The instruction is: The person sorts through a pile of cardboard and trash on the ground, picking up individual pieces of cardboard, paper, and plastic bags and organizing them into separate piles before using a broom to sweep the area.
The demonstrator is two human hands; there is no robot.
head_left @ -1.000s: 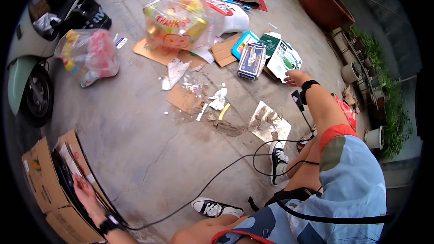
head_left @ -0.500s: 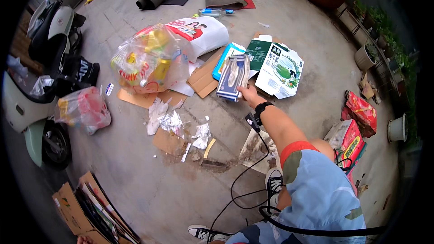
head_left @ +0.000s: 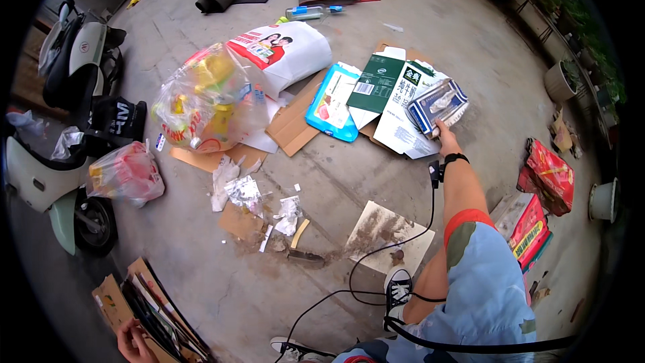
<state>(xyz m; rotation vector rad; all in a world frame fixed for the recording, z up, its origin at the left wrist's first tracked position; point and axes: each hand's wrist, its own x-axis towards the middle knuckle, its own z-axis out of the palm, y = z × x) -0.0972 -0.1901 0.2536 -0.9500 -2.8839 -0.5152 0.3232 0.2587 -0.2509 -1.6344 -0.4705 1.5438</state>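
Concrete yard strewn with scrap: right hand (head_left: 445, 136) grasps a flattened blue carton (head_left: 438, 104) far right; left hand (head_left: 132, 341) grips stacked cardboard (head_left: 144, 302) near left.

An outdoor paved yard used for sorting waste: bare grey concrete floor (head_left: 376, 181) strewn with flattened brown cardboard sheets (head_left: 295, 124), clear plastic bags stuffed with colourful packaging (head_left: 208, 101), a parked pale green scooter (head_left: 47, 175), potted plants along the edge (head_left: 561, 81)

A flattened carton (head_left: 393, 97) lies between a plastic pouch (head_left: 332, 102) on its left and a box (head_left: 438, 104) on its right.
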